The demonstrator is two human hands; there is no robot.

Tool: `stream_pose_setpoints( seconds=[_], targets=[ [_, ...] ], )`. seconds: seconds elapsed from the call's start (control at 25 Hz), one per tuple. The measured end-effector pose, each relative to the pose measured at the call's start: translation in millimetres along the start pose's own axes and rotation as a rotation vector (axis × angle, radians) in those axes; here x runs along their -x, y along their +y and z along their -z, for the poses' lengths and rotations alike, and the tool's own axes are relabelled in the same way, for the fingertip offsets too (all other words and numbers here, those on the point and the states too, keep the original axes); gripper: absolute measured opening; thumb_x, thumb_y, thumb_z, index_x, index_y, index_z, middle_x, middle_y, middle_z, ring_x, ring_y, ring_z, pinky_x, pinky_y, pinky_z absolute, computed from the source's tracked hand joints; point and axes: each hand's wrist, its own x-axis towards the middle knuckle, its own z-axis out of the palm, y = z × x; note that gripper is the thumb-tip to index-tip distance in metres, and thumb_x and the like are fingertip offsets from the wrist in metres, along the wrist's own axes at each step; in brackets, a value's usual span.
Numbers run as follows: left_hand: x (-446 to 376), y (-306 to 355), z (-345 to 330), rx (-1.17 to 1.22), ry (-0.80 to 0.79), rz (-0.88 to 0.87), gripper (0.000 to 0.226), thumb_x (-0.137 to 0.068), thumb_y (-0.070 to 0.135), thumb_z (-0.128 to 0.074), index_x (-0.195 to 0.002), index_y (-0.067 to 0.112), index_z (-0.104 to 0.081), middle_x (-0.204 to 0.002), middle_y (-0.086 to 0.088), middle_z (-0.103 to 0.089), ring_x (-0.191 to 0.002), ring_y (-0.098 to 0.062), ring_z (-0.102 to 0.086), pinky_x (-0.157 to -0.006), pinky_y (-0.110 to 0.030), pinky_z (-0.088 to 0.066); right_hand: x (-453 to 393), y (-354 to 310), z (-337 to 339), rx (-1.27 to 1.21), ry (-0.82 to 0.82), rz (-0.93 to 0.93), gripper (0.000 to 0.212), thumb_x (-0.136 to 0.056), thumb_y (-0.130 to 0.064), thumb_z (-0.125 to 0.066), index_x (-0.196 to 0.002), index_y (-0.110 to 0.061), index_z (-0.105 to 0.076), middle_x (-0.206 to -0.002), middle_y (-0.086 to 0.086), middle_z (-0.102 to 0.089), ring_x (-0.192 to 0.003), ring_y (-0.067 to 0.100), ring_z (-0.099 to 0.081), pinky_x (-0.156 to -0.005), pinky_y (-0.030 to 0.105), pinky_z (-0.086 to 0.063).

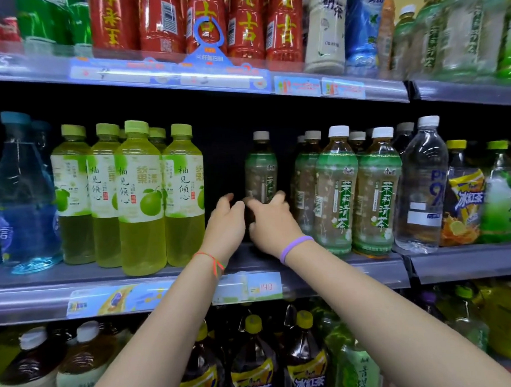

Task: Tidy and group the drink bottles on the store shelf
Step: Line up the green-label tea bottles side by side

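Two hands are reaching into the gap on the middle shelf (326,275), between the pale green pomelo drinks (139,199) on the left and the jasmine tea bottles (335,189) on the right. Our left hand (225,224) and right hand (272,222) meet low in that gap, fingers (228,199) curled round something dark and small between them; what it is, we cannot tell, since the hands cover nearly all of it. Whether the grip is firm or only a touch is also unclear, as the picture is blurred there.

One lone tea bottle (260,175) stands deep at the back of the gap, upright, directly behind the hands and apart from its own kind to the right. We judge that the step in hand is clearing or filling this open slot so the tea sorts sit together.

The next move, as we read it, calls for bringing that set-back bottle forward to the shelf edge and beside the tea row, keeping it upright. The neighbours stand close on both sides, so our wrists need to stay narrow or a front bottle may tip off.
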Motion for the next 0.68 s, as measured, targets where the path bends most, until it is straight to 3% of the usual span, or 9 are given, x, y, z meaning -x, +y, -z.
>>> stream_pose_setpoints(
  seconds=[0.08,0.16,0.28,0.36,0.4,0.56,0.68],
  targets=[
    [-1.7,-0.8,-0.2,-0.005,0.009,0.0,0.053,-0.101,0.027,-0.041,-0.152,0.02,-0.032,-0.154,-0.008,-0.04,-0.139,-0.024,-0.039,-0.112,-0.035,-0.032,13.3,-0.4,10.6,-0.063,-0.045,0.07,0.066,-0.09,0.0,-0.04,-0.146,-0.037,-0.038,-0.139,0.022,-0.025,-0.099,0.038,-0.051,-0.077,0.035,-0.044],
    [-3.9,0.7,-2.8,-0.014,0.013,0.02,0.058,-0.099,0.03,-0.042,-0.154,0.021,-0.026,-0.151,-0.009,-0.043,-0.135,-0.026,-0.044,-0.112,-0.041,-0.037,26.5,4.5,20.9,-0.083,0.016,0.13,0.066,-0.089,0.003,-0.037,-0.141,-0.035,-0.047,-0.139,0.019,-0.031,-0.079,0.033,-0.055,-0.065,0.032,-0.042],
    [-6.1,7.6,-10.1,-0.049,-0.014,0.03,0.068,-0.095,0.028,-0.055,-0.153,0.014,-0.024,-0.14,-0.011,-0.052,-0.122,-0.029,-0.055,-0.105,-0.042,-0.045,41.4,20.2,32.9,0.077,0.549,0.215,0.044,-0.084,-0.008,-0.037,-0.117,-0.015,-0.065,-0.124,0.017,-0.053,-0.1,0.037,-0.057,-0.077,0.041,-0.047],
    [-5.4,9.9,-18.3,-0.191,-0.043,0.005,0.072,-0.089,0.028,-0.069,-0.146,0.008,-0.03,-0.126,-0.011,-0.059,-0.113,-0.03,-0.06,-0.099,-0.039,-0.049,45.1,38.0,39.3,0.17,0.826,0.143,0.048,-0.078,-0.01,-0.042,-0.122,-0.01,-0.061,-0.129,0.021,-0.052,-0.122,0.041,-0.048,-0.097,0.053,-0.041],
    [-6.6,9.5,-21.4,-0.274,-0.048,0.001,0.071,-0.086,0.029,-0.073,-0.141,0.008,-0.034,-0.121,-0.009,-0.06,-0.111,-0.029,-0.06,-0.097,-0.039,-0.049,45.5,46.5,41.5,0.163,0.871,0.084,0.054,-0.077,-0.009,-0.046,-0.131,-0.009,-0.055,-0.136,0.025,-0.046,-0.13,0.043,-0.042,-0.104,0.055,-0.036],
    [-19.5,9.8,-25.4,-0.395,-0.109,0.037,0.058,-0.083,0.034,-0.078,-0.126,0.009,-0.049,-0.118,-0.007,-0.065,-0.112,-0.028,-0.062,-0.1,-0.039,-0.049,44.5,68.7,38.1,-0.107,0.789,-0.033,0.074,-0.085,-0.012,-0.06,-0.149,-0.003,-0.026,-0.147,0.026,-0.03,-0.133,0.04,-0.038,-0.108,0.048,-0.039],
    [-23.9,11.2,-28.3,-0.417,-0.137,0.037,0.056,-0.084,0.033,-0.077,-0.127,0.009,-0.051,-0.122,-0.009,-0.065,-0.113,-0.028,-0.061,-0.102,-0.038,-0.048,46.0,73.3,37.9,-0.391,0.663,-0.108,0.084,-0.09,-0.026,-0.063,-0.154,-0.006,-0.012,-0.146,0.016,-0.031,-0.125,0.032,-0.047,-0.093,0.033,-0.047]
  ],
)
